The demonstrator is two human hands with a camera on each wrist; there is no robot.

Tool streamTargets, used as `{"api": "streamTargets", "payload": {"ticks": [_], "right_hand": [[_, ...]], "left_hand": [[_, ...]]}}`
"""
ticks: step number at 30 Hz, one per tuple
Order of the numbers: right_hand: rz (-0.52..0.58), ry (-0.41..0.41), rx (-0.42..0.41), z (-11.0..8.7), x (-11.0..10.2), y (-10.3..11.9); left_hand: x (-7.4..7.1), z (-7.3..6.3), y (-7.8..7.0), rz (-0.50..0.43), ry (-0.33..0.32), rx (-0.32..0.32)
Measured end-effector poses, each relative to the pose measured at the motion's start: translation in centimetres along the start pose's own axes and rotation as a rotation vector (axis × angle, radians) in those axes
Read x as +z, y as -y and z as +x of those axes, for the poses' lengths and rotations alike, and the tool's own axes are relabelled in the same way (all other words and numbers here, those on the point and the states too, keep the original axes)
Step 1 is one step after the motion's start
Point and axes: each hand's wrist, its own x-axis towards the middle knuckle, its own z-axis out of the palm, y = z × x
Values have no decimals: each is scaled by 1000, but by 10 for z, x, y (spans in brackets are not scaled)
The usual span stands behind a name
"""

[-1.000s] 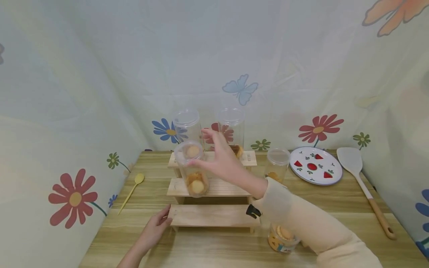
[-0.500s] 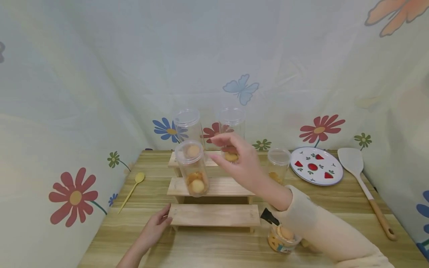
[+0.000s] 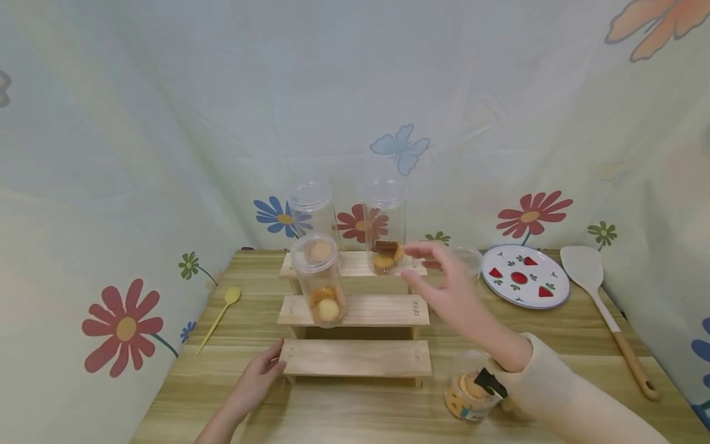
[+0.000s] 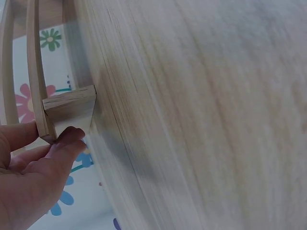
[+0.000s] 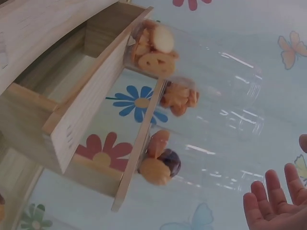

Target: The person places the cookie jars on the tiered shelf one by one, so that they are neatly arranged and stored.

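Note:
My left hand (image 3: 257,376) grips the left end of the lowest step of a wooden three-step rack (image 3: 355,357); the left wrist view shows the thumb and fingers (image 4: 64,153) on either side of the wood. My right hand (image 3: 452,293) hangs in the air right of the rack, fingers parted, holding nothing. A clear lidded jar of cookies (image 3: 322,290) stands at the left of the middle step. Two more jars stand on the top step: a left jar (image 3: 312,206) and a right jar (image 3: 385,225) with pale and dark cookies near my right fingertips.
Behind the right hand, a jar lid (image 3: 470,258) shows; the jar below is mostly hidden. A jar of cookies (image 3: 466,401) stands at front right, partly behind the sleeve. Farther right lie a patterned plate (image 3: 507,290) and a spatula (image 3: 582,268). A yellow spoon (image 3: 219,317) lies left.
My right hand has let go of the middle-step jar, or drawn away from beside it, and moved right, past the top-right jar. The left hand has stayed on the rack.

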Motion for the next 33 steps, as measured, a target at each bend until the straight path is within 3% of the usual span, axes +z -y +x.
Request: {"api": "streamTargets", "payload": {"ticks": [4, 10, 17, 25, 33], "right_hand": [[-123, -32, 19, -5, -18, -12], [-204, -30, 159, -10, -39, -31], [-281, 9, 326, -10, -51, -56], [-248, 70, 510, -10, -62, -80], [-255, 153, 576, -11, -70, -92]], "left_hand": [[0, -1, -1, -10, -5, 5], [0, -2, 0, -25, 1, 20], [-1, 0, 2, -26, 4, 10], [-1, -1, 2, -23, 19, 5], [-3, -2, 0, -16, 21, 7]]}}
